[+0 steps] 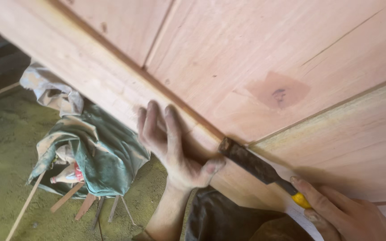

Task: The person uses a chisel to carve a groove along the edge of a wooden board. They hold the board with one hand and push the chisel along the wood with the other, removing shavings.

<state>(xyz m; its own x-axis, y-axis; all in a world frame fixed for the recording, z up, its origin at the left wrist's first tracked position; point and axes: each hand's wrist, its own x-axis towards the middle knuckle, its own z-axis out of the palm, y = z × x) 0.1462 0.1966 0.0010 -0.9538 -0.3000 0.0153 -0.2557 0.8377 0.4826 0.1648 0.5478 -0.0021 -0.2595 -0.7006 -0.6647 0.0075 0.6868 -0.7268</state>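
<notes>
A large pale wooden panel (246, 58) with a framed edge fills the upper view. My left hand (170, 143) lies flat against the edge rail (86, 67), fingers spread upward and thumb pointing right toward the blade. My right hand (340, 212) grips the yellow handle of a chisel (251, 163). The dark, rusty blade lies on the rail, its tip at the corner where two frame pieces meet. A darker patch (278, 91) marks the panel above.
A bundle of dusty green and grey cloth (90, 147) lies on the sawdust-covered floor (5, 156) at the left, with a small bottle (68, 175) and thin wooden sticks (68, 196) beside it. My dark trouser leg (228, 218) shows below the panel.
</notes>
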